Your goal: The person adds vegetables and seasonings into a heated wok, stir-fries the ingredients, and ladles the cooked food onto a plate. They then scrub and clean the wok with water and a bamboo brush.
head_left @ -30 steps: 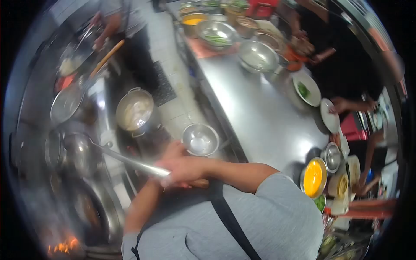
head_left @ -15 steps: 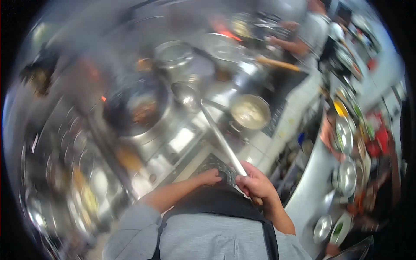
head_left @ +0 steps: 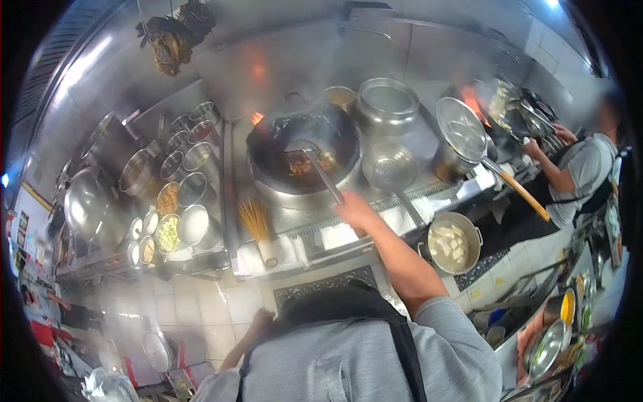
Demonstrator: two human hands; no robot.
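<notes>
My right hand (head_left: pixel 355 209) is closed around the handle of a long metal ladle (head_left: pixel 323 175). The ladle's head reaches into a dark wok (head_left: pixel 268 161) on the burner, over browned pieces of food (head_left: pixel 305 165). Part of the ladle's bowl is dim in the steam. Low beside my apron hangs my left hand (head_left: pixel 263 319), away from the stove; its fingers are not clear enough to read. A bamboo wok brush (head_left: pixel 255 221) lies on the stove's front edge, left of my right arm. A perforated strainer (head_left: pixel 389 167) rests just right of the wok.
Several metal containers of ingredients (head_left: pixel 193 224) stand at the left. A pot of pale pieces in liquid (head_left: pixel 455 242) sits right of my forearm. A wire skimmer (head_left: pixel 462 130) lies across a pot. Flames (head_left: pixel 473 105) rise near another person (head_left: pixel 583 167) at the right.
My view has swung toward the wok and steadied. The ladle has gone from in front of my body, over the stove edge, into the wok. My left hand has dropped lower beside my waist.
</notes>
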